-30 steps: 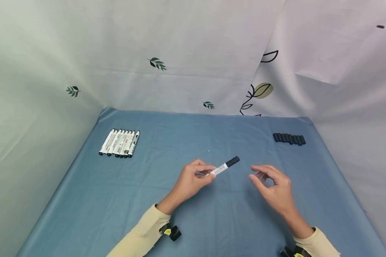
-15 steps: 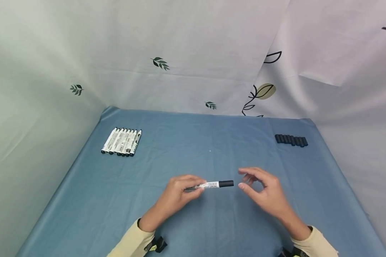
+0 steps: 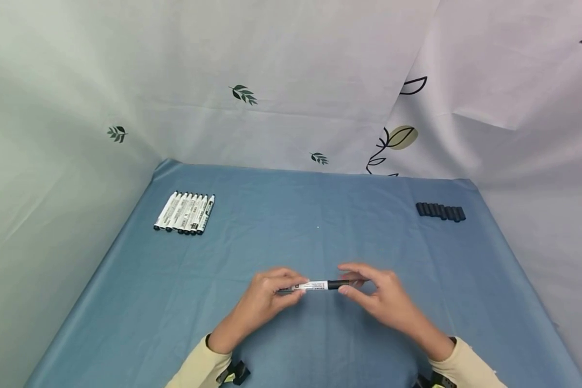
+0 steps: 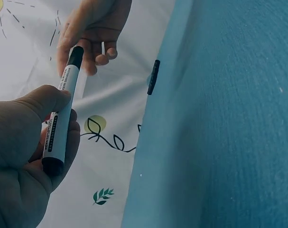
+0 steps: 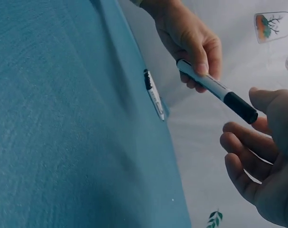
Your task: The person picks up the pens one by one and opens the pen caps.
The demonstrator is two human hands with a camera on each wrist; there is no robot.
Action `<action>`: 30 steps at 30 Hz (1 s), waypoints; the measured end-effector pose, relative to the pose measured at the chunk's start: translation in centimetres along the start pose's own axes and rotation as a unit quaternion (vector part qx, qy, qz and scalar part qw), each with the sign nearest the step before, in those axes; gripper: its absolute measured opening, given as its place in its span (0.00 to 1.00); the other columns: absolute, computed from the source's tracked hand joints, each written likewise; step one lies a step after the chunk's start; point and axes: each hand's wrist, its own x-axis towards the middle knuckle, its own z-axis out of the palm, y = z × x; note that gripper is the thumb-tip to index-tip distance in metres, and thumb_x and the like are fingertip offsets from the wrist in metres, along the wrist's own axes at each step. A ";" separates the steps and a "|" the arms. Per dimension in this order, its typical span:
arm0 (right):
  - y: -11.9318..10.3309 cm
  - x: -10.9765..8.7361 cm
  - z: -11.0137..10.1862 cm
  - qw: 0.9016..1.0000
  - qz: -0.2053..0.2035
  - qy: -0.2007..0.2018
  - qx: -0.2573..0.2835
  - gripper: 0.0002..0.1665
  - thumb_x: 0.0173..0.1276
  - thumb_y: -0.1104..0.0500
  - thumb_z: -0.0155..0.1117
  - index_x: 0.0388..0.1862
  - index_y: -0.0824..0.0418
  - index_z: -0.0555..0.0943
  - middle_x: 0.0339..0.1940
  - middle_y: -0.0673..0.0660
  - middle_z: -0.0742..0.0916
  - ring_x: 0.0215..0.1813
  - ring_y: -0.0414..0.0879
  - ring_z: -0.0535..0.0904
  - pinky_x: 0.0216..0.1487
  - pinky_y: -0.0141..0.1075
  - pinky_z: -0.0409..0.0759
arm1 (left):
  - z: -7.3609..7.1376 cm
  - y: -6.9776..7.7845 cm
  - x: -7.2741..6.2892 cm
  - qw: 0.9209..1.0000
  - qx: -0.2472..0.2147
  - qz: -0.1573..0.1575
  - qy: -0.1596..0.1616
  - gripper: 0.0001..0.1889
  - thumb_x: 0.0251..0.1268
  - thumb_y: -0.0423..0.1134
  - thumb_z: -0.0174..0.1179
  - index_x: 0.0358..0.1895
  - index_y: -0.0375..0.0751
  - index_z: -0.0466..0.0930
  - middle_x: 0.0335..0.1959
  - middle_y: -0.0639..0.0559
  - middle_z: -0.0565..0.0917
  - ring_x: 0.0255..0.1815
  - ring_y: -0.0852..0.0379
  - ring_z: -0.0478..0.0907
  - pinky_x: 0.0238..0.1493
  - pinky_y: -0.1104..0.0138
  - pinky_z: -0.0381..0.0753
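Note:
My left hand (image 3: 264, 296) holds a white whiteboard marker (image 3: 315, 285) level over the blue cloth, thumb on one side and fingers curled behind it. Its black cap (image 5: 241, 107) points right. At that cap is my right hand (image 3: 385, 302), thumb and forefinger on either side with a gap showing in the right wrist view; its other fingers are loosely bent. The left wrist view shows the marker's black rear end (image 4: 52, 166) resting near the left palm. Printed lettering runs along the white barrel.
A row of several white uncapped markers (image 3: 184, 213) lies at the far left of the blue-covered table (image 3: 291, 226). Several black caps (image 3: 440, 211) stand lined up at the far right. Pale patterned fabric (image 3: 281, 64) hangs behind and at the sides.
The left hand has drawn left and nearer with the marker, turning it from slanted to level. The right hand has moved left until its fingertips reach the cap.

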 end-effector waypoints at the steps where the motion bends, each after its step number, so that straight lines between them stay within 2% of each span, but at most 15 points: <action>1: 0.1 0.0 0.2 1.000 -0.003 0.001 0.003 0.22 0.67 0.59 0.74 0.60 0.52 0.83 0.42 0.47 0.92 0.39 0.34 0.86 0.36 0.39 0.85 | 0.0 0.0 0.0 1.000 -0.001 -0.001 0.000 0.10 0.64 0.35 0.71 0.48 0.47 0.91 0.43 0.56 0.88 0.38 0.65 0.82 0.37 0.69 0.81; 5: 0.2 0.0 0.8 1.000 -0.016 0.010 0.014 0.18 0.65 0.62 0.74 0.53 0.51 0.85 0.35 0.44 0.90 0.34 0.33 0.84 0.34 0.36 0.84 | 0.0 -0.1 -0.2 1.000 -0.006 -0.004 -0.003 0.10 0.65 0.35 0.71 0.48 0.46 0.91 0.44 0.55 0.88 0.38 0.65 0.81 0.37 0.70 0.81; 10: 0.0 0.0 1.2 0.999 -0.017 0.016 0.030 0.13 0.66 0.62 0.73 0.48 0.49 0.88 0.36 0.43 0.89 0.32 0.32 0.82 0.33 0.34 0.82 | -0.1 -0.2 -0.3 1.000 -0.008 -0.015 -0.010 0.10 0.65 0.35 0.71 0.49 0.46 0.91 0.44 0.55 0.88 0.39 0.66 0.81 0.37 0.70 0.80; 15: -0.2 0.0 1.4 0.999 -0.018 0.017 0.041 0.13 0.66 0.63 0.73 0.46 0.48 0.90 0.39 0.45 0.91 0.33 0.33 0.83 0.32 0.32 0.83 | -0.3 -0.4 -0.3 0.999 -0.026 -0.017 -0.022 0.10 0.66 0.36 0.70 0.49 0.46 0.90 0.44 0.55 0.89 0.38 0.66 0.80 0.36 0.70 0.80; 24: -0.3 0.4 1.2 0.996 -0.059 -0.011 0.073 0.12 0.64 0.67 0.74 0.43 0.52 0.89 0.33 0.48 0.89 0.30 0.34 0.82 0.30 0.30 0.83 | -0.5 -0.7 -0.5 0.998 -0.042 -0.020 -0.042 0.10 0.68 0.40 0.69 0.50 0.47 0.90 0.45 0.55 0.89 0.40 0.66 0.82 0.38 0.71 0.81; 30: 0.0 0.5 1.2 0.994 -0.076 -0.019 0.079 0.13 0.63 0.69 0.74 0.42 0.53 0.89 0.31 0.49 0.89 0.30 0.33 0.82 0.30 0.29 0.82 | -0.5 -0.8 -0.7 0.997 -0.049 -0.032 -0.050 0.10 0.69 0.41 0.69 0.50 0.47 0.90 0.45 0.55 0.89 0.36 0.68 0.80 0.34 0.73 0.80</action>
